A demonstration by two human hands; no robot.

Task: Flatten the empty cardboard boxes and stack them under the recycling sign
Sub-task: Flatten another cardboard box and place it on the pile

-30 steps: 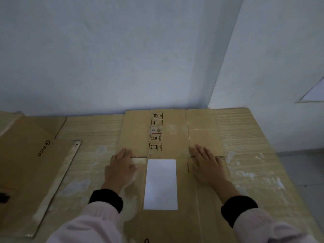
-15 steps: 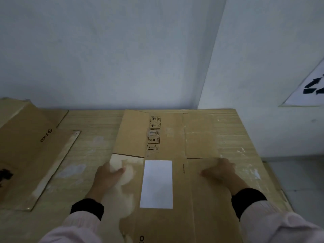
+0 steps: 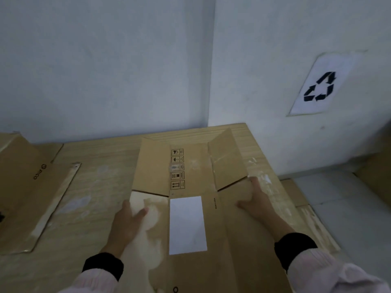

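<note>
A flattened brown cardboard box (image 3: 190,166) with a white label and handling symbols lies on the wooden table (image 3: 101,187); its far right flap tilts up. My left hand (image 3: 129,218) grips the box's left edge, thumb on top. On the opposite edge, my right hand (image 3: 256,199) holds the box with fingers curled under. The recycling sign (image 3: 321,85) hangs on the right wall.
A second flattened box marked PICO (image 3: 27,193) lies at the table's left. More cardboard (image 3: 376,176) rests on the floor against the right wall, below and right of the sign. Walls meet in a corner behind the table.
Both hands went from pressing flat on the box to gripping its side edges. The box's right side has lifted, and my view has swung right, bringing the sign into sight.
</note>
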